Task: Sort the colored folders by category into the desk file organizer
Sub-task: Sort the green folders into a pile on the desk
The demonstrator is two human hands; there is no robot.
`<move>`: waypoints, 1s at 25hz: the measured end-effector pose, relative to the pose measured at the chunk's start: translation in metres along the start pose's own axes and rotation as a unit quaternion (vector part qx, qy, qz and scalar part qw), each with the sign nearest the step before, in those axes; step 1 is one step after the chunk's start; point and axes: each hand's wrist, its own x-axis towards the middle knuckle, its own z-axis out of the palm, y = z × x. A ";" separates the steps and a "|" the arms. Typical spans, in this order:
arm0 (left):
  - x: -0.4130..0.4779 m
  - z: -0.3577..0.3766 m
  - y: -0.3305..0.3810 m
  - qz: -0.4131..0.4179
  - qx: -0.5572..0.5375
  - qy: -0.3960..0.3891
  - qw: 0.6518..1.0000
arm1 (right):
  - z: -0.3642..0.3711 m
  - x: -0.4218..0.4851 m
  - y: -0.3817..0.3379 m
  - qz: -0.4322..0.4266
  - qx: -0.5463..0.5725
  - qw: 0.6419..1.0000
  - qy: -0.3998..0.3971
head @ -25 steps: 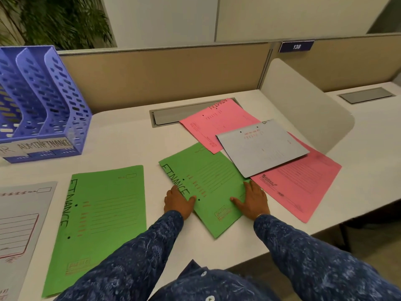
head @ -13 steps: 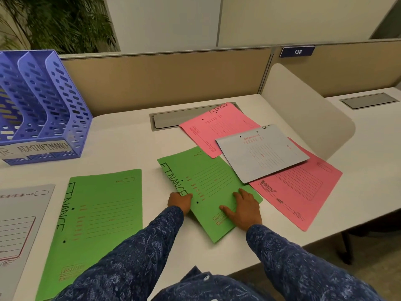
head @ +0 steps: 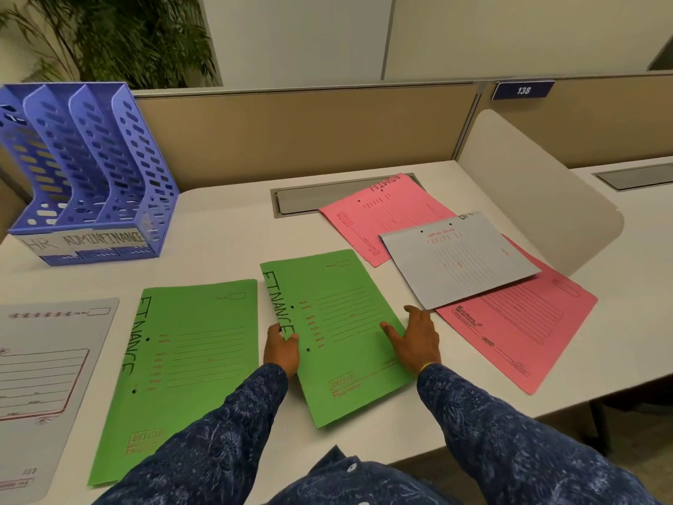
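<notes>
Pickup step: left hand (head: 282,349) pinches the left edge of the flat green card FINANCE folder (head: 342,315). The right hand (head: 415,340) lies flat, fingers spread, on its right side. Folder lies mid white desk (head: 218,235). Next: lift it and carry it to the perforated blue plastic organizer (head: 109,176), probably the rightmost slot, labelled FINANCE.

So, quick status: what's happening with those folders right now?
Left hand grips right green folder at its edge. Right hand flat on it. Grey folder close by, not overlapping.
</notes>
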 end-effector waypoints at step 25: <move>0.024 -0.217 -0.039 0.056 0.102 0.123 0.986 | 0.119 -0.052 -0.153 0.035 0.384 0.888 -0.250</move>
